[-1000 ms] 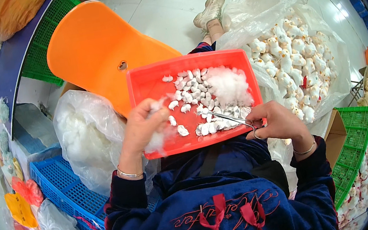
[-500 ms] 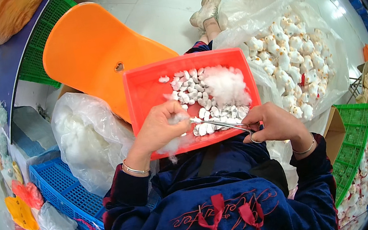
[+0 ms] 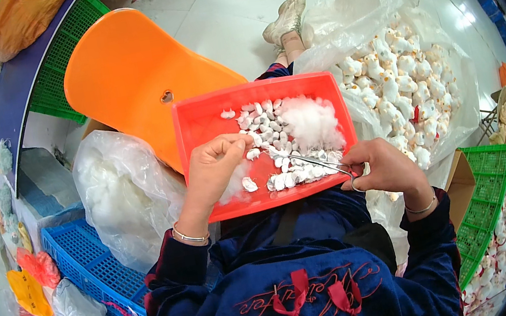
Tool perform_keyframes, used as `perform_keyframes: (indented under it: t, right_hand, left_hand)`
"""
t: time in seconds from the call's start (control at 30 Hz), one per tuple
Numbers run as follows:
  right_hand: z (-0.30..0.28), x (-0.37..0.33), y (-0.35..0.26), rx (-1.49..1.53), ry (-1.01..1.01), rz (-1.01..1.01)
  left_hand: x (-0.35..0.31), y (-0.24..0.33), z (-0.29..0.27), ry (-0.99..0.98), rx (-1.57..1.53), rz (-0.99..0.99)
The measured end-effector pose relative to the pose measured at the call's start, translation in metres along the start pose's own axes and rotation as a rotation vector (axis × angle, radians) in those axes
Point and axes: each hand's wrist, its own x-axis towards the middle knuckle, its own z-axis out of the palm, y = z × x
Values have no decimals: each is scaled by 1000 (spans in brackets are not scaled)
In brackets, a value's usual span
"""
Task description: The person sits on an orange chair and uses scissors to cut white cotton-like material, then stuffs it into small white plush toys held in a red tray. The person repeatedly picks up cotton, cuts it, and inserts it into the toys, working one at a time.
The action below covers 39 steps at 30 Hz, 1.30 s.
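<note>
A red tray (image 3: 200,115) rests on my lap, holding small white plush pieces (image 3: 260,120) and a tuft of white stuffing (image 3: 312,122). My left hand (image 3: 218,167) reaches over its left half, thumb and fingertips pinched beside the pieces; what they hold, if anything, is too small to make out. In my right hand (image 3: 383,167), at the tray's right front corner, are metal forceps (image 3: 320,162) with scissor-like loops. Their tip points left among the pieces, near a white piece. One white piece (image 3: 249,185) lies apart below my left hand.
An orange chair (image 3: 133,71) stands beyond the tray. At left are a clear bag of stuffing (image 3: 115,186) and a blue crate (image 3: 94,262). At right, a large plastic bag holds several small white plush toys (image 3: 396,82), near a green crate (image 3: 488,200).
My left hand has moved forward, away from the forceps' tip, and the stuffing wisp no longer hangs from it. A white piece now shows below that hand. The forceps have shifted slightly right.
</note>
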Motion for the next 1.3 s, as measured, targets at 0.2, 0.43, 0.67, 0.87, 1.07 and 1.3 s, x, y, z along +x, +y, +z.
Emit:
perform_keyframes:
  t: [0.2, 0.43, 0.67, 0.87, 1.07, 1.3]
  right_hand:
    - [3, 1, -6, -75, 52, -17]
    - [4, 0, -9, -127, 79, -66]
    - [3, -1, -4, 11, -43, -25]
    - [5, -3, -9, 88, -79, 4]
    - [7, -4, -11, -81, -3, -9]
    - [13, -8, -23, -434, 208, -84]
  left_hand:
    - [-3, 2, 5, 26, -269, 15]
    - [-5, 29, 36, -181, -42, -68]
    - [-7, 31, 38, -216, 200, 116]
    - [-9, 26, 26, -203, 145, 122]
    - [-8, 40, 26, -182, -131, -188]
    - [1, 21, 24, -245, -74, -307]
